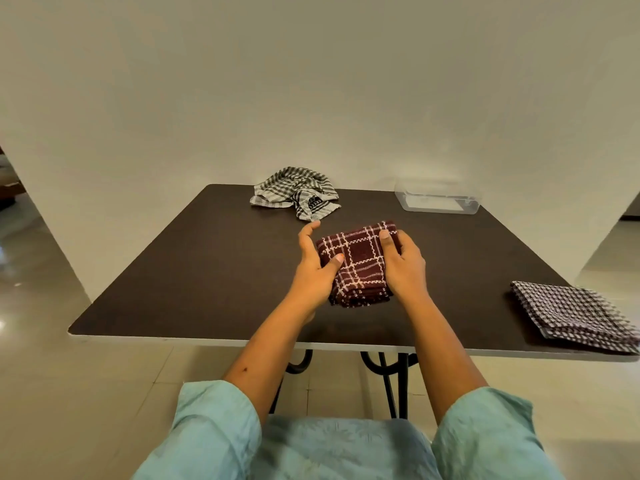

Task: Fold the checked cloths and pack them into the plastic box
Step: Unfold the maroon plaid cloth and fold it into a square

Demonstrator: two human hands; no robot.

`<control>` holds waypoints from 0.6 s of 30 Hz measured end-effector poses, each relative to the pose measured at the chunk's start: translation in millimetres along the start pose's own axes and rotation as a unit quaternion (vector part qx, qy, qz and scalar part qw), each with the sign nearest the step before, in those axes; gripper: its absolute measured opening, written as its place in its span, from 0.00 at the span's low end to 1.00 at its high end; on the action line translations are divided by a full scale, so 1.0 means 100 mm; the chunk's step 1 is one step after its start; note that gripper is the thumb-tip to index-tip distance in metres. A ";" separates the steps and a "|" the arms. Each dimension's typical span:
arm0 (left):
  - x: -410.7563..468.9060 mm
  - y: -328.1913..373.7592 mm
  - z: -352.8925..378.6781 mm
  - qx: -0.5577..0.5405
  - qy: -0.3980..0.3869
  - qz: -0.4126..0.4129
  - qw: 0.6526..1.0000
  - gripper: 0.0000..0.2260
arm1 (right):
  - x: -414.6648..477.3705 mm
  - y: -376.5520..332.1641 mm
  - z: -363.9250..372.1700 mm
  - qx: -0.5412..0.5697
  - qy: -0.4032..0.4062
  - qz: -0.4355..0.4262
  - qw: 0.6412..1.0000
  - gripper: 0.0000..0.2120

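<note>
Two hands on one cloth: the left hand (313,268) and the right hand (403,265) grip the folded maroon checked cloth (356,268) from either side, and it lies flat on the dark bench (207,271) between them. The left hand has its thumb laid across the top and its palm against the cloth's edge, with one finger lifted and pointing away, clear of the fabric. The right hand mirrors it, thumb on top and the other fingers curled down the outer edge. Whether they reach underneath, I cannot tell.

Just beyond that raised left finger, near but not touching, a grey checked cloth (294,192) lies crumpled in a heap. Beyond the right hand and off to its right, the clear plastic box (438,197) stands at the back of the bench, too blurred to read its contents. Well out to the right of the right hand, and nearer the person, a dark-and-white checked cloth (575,317) lies folded in layers at the bench's front edge.
</note>
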State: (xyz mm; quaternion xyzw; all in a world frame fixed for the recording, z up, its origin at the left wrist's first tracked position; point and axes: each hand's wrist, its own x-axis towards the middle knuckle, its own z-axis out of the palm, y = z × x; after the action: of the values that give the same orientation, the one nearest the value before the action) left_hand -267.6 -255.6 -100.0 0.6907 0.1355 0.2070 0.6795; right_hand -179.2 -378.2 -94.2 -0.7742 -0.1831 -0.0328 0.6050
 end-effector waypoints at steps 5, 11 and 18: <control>0.02 -0.09 0.16 -0.024 0.034 -0.050 0.998 0.20 | 0.00 0.02 -0.04 -0.017 0.001 0.075 0.997 0.17; 0.14 -0.11 0.28 -0.072 0.110 -0.053 0.990 0.17 | -0.03 -0.09 -0.30 0.148 -0.191 0.198 0.950 0.34; 0.14 -0.15 0.70 0.022 0.107 0.004 0.994 0.14 | -0.04 -0.05 -0.51 0.067 0.051 0.052 0.995 0.37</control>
State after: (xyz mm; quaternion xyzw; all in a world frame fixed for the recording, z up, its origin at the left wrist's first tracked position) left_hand -220.7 -310.1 -112.4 0.6800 0.2095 0.2790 0.6449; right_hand -175.4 -426.7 -76.7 -0.7379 -0.1128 -0.0285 0.6648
